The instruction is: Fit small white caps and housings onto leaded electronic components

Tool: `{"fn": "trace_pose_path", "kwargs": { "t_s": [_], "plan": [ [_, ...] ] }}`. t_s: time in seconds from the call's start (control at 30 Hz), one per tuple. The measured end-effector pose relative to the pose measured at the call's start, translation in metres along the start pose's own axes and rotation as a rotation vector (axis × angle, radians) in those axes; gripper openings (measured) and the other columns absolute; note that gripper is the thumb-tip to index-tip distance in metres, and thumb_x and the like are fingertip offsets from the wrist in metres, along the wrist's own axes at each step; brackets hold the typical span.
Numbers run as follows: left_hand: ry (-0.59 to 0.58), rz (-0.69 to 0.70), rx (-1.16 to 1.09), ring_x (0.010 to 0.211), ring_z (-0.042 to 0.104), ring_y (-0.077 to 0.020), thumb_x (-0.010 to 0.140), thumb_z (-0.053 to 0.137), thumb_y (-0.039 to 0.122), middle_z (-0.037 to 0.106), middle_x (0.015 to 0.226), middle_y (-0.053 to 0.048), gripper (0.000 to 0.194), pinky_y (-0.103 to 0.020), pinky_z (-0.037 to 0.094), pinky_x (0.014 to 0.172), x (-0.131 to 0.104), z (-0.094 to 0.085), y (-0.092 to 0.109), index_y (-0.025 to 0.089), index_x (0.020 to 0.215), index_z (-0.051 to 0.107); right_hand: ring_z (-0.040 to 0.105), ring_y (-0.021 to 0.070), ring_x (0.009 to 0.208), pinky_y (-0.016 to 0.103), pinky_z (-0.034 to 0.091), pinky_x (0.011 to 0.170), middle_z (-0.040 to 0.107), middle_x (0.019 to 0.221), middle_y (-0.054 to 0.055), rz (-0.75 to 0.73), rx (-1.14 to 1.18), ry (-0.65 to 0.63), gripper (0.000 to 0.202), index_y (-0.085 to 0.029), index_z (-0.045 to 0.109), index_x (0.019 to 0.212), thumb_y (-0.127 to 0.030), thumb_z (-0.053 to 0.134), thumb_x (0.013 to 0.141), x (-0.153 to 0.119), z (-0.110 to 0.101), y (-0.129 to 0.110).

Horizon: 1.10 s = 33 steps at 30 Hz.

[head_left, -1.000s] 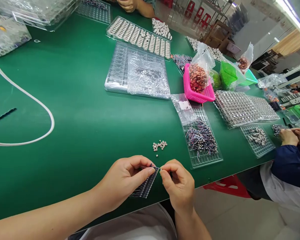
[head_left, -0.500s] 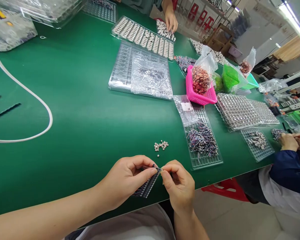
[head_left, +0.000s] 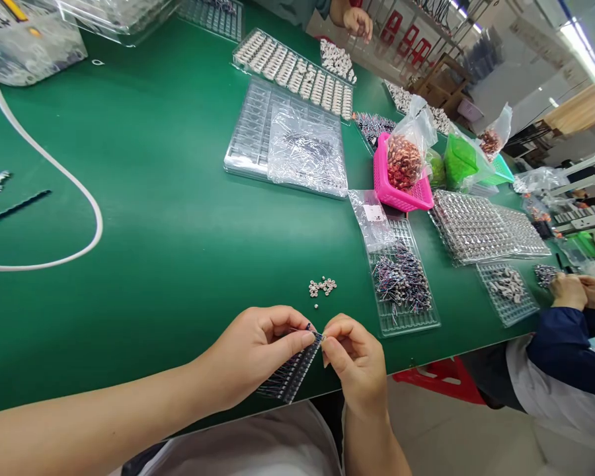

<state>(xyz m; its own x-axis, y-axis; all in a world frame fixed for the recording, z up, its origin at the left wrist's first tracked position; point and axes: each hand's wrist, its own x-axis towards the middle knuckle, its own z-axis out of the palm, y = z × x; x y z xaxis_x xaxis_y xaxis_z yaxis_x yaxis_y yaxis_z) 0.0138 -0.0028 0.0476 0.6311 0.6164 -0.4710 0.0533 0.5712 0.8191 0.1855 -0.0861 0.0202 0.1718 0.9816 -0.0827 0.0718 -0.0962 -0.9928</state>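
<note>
My left hand (head_left: 255,354) is closed on a dark strip (head_left: 297,378) lined with rows of small thin-wired parts, the strip slanting down toward the table's front edge. At the strip's upper end, the thumb and fingertips of my right hand (head_left: 357,360) are pinched together. Whatever lies between them is too small to make out. Just beyond both hands, a loose cluster of small whitish ring-like pieces (head_left: 322,286) lies on the green table (head_left: 178,218), with a single piece apart from it. To the right, a clear tray (head_left: 389,324) carries a heap of wired parts (head_left: 404,277).
A pink basket (head_left: 404,196) with a bag of copper-coloured pieces stands beyond the tray. Stacked clear trays (head_left: 248,142) and a tray of white parts (head_left: 297,76) lie farther back. A white cable (head_left: 92,211) curves at left. Co-workers' hands (head_left: 359,23) show at back and right.
The co-worker's hand at the back has lifted off the pile of white parts. My view has shifted slightly. My hands keep the same hold at the strip's end.
</note>
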Motion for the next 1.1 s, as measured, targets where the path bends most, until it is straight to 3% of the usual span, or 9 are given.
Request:
{"fn": "trace_pose_path", "kwargs": {
  "t_s": [0.7, 1.1],
  "plan": [
    [-0.033, -0.025, -0.040, 0.058, 0.045, -0.0104, 0.078, 0.070, 0.043, 0.055, 0.062, 0.004, 0.027, -0.022, 0.035, 0.054, 0.0020, -0.0003, -0.0057, 0.015, 0.078, 0.067, 0.050, 0.0090, 0.057, 0.021, 0.042, 0.049, 0.057, 0.077, 0.000, 0.014, -0.006, 0.036, 0.016, -0.019, 0.066, 0.082, -0.033, 0.068, 0.089, -0.0018, -0.0011, 0.0040],
    [-0.039, -0.046, -0.019, 0.060, 0.046, -0.0110, 0.078, 0.069, 0.042, 0.057, 0.065, 0.003, 0.027, -0.023, 0.035, 0.056, 0.0014, -0.0014, -0.0042, 0.015, 0.078, 0.067, 0.050, 0.0077, 0.061, 0.020, 0.039, 0.053, 0.057, 0.079, -0.001, -0.010, 0.058, 0.038, 0.004, -0.021, 0.068, 0.086, -0.023, 0.068, 0.089, -0.0032, -0.0015, 0.0090]
  ]
}}
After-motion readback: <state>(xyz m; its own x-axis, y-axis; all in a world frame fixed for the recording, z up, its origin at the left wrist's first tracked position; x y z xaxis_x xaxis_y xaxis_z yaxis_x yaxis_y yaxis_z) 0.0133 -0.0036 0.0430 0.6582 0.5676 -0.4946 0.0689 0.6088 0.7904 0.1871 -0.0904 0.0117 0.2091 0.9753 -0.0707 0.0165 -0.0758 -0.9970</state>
